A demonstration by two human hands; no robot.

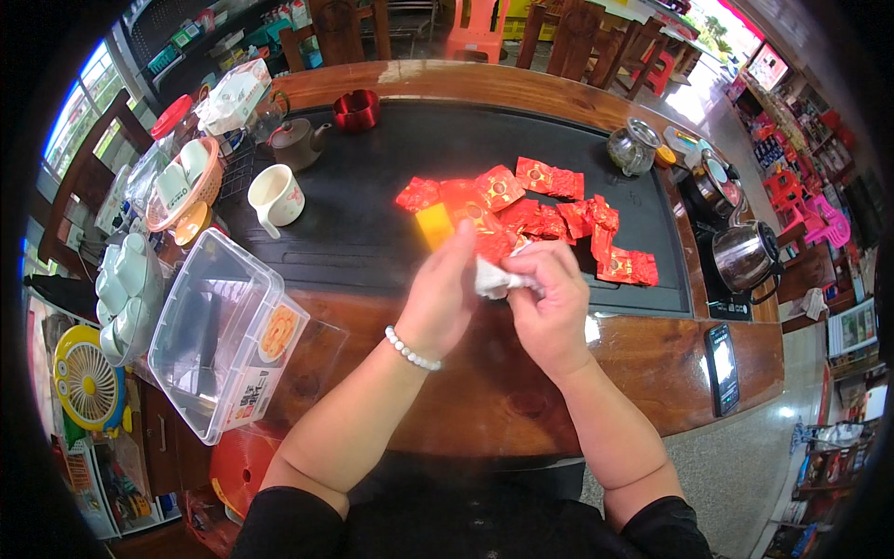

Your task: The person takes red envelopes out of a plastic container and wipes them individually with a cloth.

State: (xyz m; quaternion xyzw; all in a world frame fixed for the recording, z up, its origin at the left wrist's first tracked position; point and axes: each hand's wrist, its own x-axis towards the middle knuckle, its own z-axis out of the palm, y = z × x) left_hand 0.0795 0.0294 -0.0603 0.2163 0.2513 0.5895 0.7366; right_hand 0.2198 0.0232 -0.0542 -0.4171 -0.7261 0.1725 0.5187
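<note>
My left hand (443,293) is around the near left side of a blurred red and yellow bag (468,206), its thumb against it. The fingers of my right hand (548,300) pinch the bag's whitish, twisted neck (497,278), close to my left hand. Whether the red parts at my fingers are inside the bag or behind it, I cannot tell. Several shiny red foil packets (550,179) lie beyond and to the right of my hands on the black tea tray (356,175). One red packet (628,267) is near the tray's right front edge.
An empty clear plastic box (209,335) stands at the left front, near a white cup (276,195) and a teapot (297,143). A red ashtray (356,112) sits at the back. On the right are a glass pot (632,148), a steel kettle (744,255) and a phone (723,370).
</note>
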